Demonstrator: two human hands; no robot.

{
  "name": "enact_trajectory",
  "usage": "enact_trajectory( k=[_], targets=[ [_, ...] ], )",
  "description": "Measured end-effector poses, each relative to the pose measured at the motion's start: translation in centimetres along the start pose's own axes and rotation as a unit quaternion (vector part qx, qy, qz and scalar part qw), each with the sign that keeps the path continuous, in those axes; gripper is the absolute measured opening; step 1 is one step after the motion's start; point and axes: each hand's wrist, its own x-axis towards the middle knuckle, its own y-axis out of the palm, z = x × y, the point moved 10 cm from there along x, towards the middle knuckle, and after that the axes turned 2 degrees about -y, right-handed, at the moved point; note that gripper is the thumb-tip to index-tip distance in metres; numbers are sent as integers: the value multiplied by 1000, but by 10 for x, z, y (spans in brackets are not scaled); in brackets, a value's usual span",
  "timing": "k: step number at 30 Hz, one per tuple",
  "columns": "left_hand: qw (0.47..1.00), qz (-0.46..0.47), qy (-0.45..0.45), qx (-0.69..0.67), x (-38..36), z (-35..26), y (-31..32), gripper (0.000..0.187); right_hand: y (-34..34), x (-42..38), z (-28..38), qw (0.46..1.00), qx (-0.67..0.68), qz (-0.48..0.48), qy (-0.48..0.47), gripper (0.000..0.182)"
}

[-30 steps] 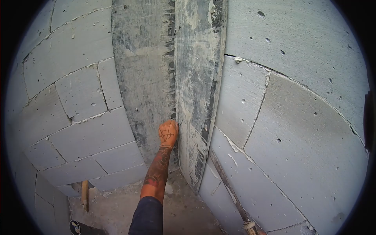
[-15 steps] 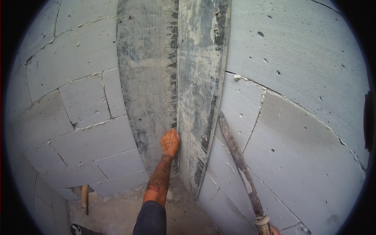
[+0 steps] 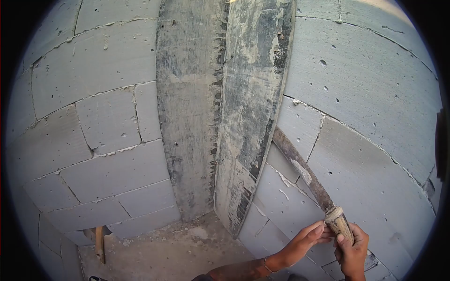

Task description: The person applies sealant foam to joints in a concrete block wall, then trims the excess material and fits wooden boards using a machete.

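A machete (image 3: 303,169) with a worn, plaster-smeared blade slants up to the left, its tip meeting the right edge of the formwork panel (image 3: 248,93). My right hand (image 3: 354,250) is closed around its wooden handle (image 3: 340,226), thumb lying along the near side. From the left, my left hand (image 3: 302,243) reaches to the handle just below its pale wrapped collar. Its fingers are stretched out, with the tips right at the handle and partly hidden behind it.
Pale block walls (image 3: 108,173) flank the tall panels in the corner, and another block wall (image 3: 370,154) runs along the right. A wooden-handled tool (image 3: 100,243) leans at the lower left, above a dusty concrete floor (image 3: 173,253).
My left hand has left the seam between the panels and come down right to the machete handle. The machete's tip has moved against the panel edge, and my right hand has come into fuller view.
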Motion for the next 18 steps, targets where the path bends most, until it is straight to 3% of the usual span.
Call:
enact_trajectory(
  k=[1, 3, 6, 8, 10, 13, 15, 16, 18],
  targets=[
    [991, 4, -22, -131, -2, 3, 10, 47, 3, -5, 1, 1000, 4, -7, -11, 39],
    [986, -11, -56, -155, -5, 0, 18, 45, 11, -20, 2, 1000, 6, -22, -9, 42],
    [983, -68, -95, -143, -35, -7, 14, 41, 54, -51, 22, 993, -15, 47, -109, 50],
    [979, -107, -76, -155, -66, -26, 4, 33, 85, -74, 36, 983, -38, 112, -138, 65],
    [980, -128, -58, -140, -76, -37, -5, 35, 99, -84, 36, 980, -22, 87, -177, 66],
    [983, -180, -20, -37, -56, -33, 4, 31, 66, -74, 22, 967, 19, -1, -256, 66],
    [989, -144, -39, -20, -27, -12, 8, 22, 30, -72, -6, 981, 113, 31, -152, 64],
    [990, -133, -39, -1, -14, -6, 1, 19, 2, -82, -24, 985, 106, -19, -132, 64],
    [994, -104, -26, 19, 5, 2, 4, 19, -36, -115, -40, 972, 43, -102, -207, 57]
  ],
)
